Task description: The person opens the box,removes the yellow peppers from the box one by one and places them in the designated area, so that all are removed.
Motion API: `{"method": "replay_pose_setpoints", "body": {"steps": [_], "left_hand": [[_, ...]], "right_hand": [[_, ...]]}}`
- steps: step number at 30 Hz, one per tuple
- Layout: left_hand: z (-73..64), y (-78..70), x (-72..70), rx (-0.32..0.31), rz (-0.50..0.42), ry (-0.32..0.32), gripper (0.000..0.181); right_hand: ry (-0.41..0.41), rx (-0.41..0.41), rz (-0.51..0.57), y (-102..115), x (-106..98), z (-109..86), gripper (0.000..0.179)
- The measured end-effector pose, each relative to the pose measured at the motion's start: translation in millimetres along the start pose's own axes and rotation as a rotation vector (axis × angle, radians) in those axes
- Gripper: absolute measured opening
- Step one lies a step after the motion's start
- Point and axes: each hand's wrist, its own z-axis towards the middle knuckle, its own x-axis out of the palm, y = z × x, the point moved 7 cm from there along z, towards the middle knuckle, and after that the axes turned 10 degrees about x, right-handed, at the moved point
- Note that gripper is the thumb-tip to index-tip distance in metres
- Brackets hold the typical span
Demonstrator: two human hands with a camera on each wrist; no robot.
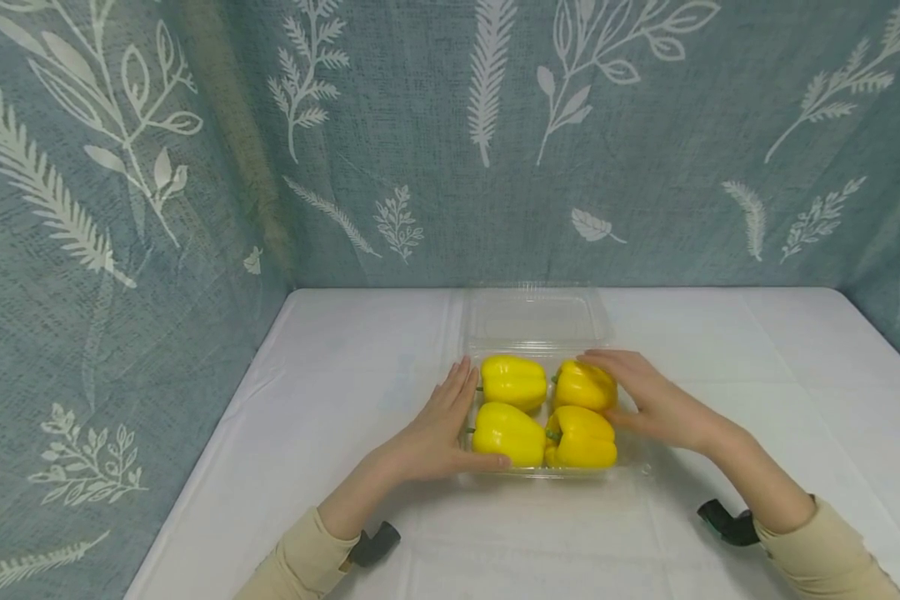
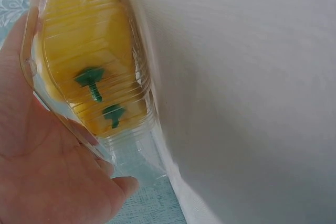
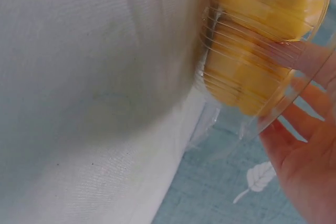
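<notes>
Several yellow bell peppers (image 1: 513, 382) lie on their sides in two rows inside a clear plastic clamshell container (image 1: 570, 472). Its lid (image 1: 536, 321) is folded back, away from the person. My left hand (image 1: 444, 429) rests along the container's left side, fingers straight at the rim and thumb along the front edge. Through the ribbed wall in the left wrist view, green stems (image 2: 92, 80) show. My right hand (image 1: 656, 400) grips the back right bell pepper (image 1: 585, 385), fingers over its far side and thumb at its near side. In the right wrist view the thumb reaches inside the wall.
The container stands on a table with a white cloth (image 1: 757, 367). Blue-green curtains with white leaf patterns (image 1: 420, 150) hang behind the table and on its left. Dark wrist-worn devices (image 1: 727, 523) show beside the beige sleeves (image 1: 825, 550).
</notes>
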Motion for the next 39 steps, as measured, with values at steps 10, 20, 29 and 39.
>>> {"method": "replay_pose_setpoints", "body": {"steps": [10, 20, 29, 39], "left_hand": [[0.5, 0.0, -0.3, -0.001, 0.004, 0.006, 0.124], [1.0, -0.7, -0.4, 0.004, -0.005, -0.001, 0.123], [1.2, -0.3, -0.8, 0.021, -0.005, -0.009, 0.123], [1.0, -0.1, -0.9, 0.015, -0.009, -0.003, 0.123]], "right_hand": [[0.035, -0.023, -0.111, 0, 9, 5.7, 0.082], [0.08, -0.031, -0.156, 2, 12, 12.1, 0.085], [0.068, -0.033, -0.15, 2, 12, 14.6, 0.079], [0.069, -0.021, -0.137, -1, 13, 17.8, 0.077]]}}
